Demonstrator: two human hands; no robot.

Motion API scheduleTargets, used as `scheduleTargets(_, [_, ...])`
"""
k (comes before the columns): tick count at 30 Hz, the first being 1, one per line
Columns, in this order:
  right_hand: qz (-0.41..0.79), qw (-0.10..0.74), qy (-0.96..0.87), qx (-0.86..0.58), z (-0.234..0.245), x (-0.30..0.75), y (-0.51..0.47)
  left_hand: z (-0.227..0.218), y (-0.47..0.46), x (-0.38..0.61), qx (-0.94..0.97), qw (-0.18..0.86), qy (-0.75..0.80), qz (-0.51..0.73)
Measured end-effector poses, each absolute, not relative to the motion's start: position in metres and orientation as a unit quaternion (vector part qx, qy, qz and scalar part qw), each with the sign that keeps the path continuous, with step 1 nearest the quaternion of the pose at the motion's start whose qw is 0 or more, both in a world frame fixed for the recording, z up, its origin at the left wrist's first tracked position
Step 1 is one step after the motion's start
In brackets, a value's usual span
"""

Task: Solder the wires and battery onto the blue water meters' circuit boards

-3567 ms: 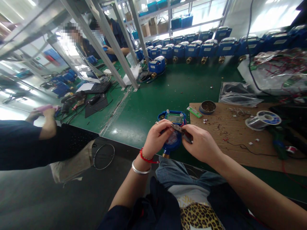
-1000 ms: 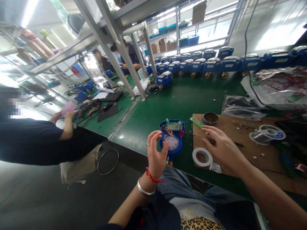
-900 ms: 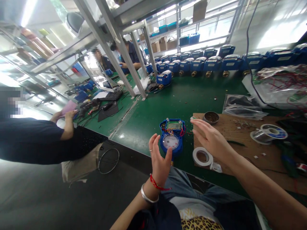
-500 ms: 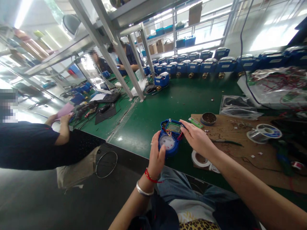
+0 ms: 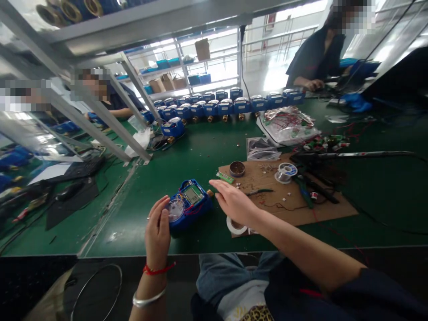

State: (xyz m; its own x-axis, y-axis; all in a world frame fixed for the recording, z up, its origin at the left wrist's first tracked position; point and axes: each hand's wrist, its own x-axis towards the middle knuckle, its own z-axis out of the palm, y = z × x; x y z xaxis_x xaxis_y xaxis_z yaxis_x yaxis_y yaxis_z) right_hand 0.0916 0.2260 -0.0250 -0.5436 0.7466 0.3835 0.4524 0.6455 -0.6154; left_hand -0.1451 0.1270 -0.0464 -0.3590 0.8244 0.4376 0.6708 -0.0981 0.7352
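Note:
A blue water meter (image 5: 197,213) lies on the green bench in front of me, its top uncovered. It has a round dial (image 5: 175,209), a small display on a circuit board (image 5: 193,194), thin coloured wires and a brass pipe end (image 5: 210,193). My left hand (image 5: 158,229) grips the meter's left end, thumb by the dial. My right hand (image 5: 236,203) is off to the meter's right near the brass end, fingers stretched out with nothing in them. Whether its fingertips touch the brass cannot be made out.
A cardboard sheet (image 5: 321,209) to the right carries a solder spool (image 5: 286,172), a round tin (image 5: 237,169), pliers (image 5: 304,191) and scraps. A tape roll (image 5: 236,226) lies near my right wrist. Meters (image 5: 225,107) line the bench's back. Co-workers sit across and left.
My view has swung to the right. The meter is turned, with its brass end now showing on the right. My right hand has come off the meter's display end; my left stays on it.

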Motion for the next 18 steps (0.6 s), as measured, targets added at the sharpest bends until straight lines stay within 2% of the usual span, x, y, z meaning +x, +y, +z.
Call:
scheduleTargets(3, [0.16, 0.276, -0.842, -0.434, -0.008, 0.126, 0.269, -0.046, 0.12, -0.142, 0.555, 0.058, 0.672, 0.487])
scheduleTargets(5, [0.099, 0.178, -0.82, -0.536, 0.001, 0.153, 0.305, -0.046, 0.115, -0.14, 0.55, 0.049, 0.674, 0.491])
scheduleTargets(7, [0.087, 0.13, -0.798, -0.582, 0.003, 0.176, 0.341, -0.046, 0.109, -0.139, 0.541, 0.043, 0.677, 0.497])
scheduleTargets(13, [0.096, -0.026, -0.747, -0.657, -0.026, 0.202, 0.408, -0.05, 0.089, -0.135, 0.498, 0.017, 0.695, 0.519])
scheduleTargets(18, [0.077, -0.095, -0.737, -0.664, -0.051, 0.197, 0.425, -0.056, 0.066, -0.138, 0.489, -0.005, 0.707, 0.511])
